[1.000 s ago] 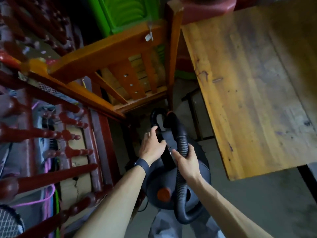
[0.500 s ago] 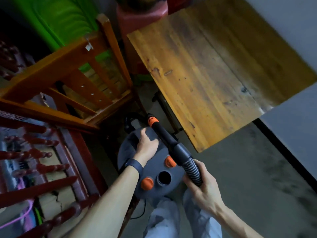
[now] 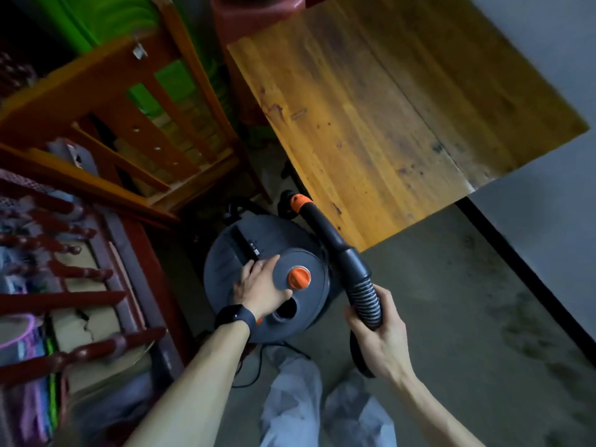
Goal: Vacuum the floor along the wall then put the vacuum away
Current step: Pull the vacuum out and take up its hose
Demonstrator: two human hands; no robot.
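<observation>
So the hose point(image 3: 352, 265) is out of its port now, where a second ago it was plugged in, so we reckon we're packing up. Our right hand point(image 3: 380, 343) is wrapped round the ribbed end, tube pointing away. Our left hand point(image 3: 258, 285) has slid onto the vacuum point(image 3: 225, 253) lid, fingers flat, gripping nothing. The vacuum sits on the floor point(image 3: 451, 317) between the chair point(image 3: 80, 88) and the table point(image 3: 387, 108).

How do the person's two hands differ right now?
The left hand lies fairly flat on top of the vacuum canister, while the right hand curls round the ribbed hose. The left wrist wears a dark band, and the right wrist is bare. Both hands touch parts of the same vacuum.
</observation>
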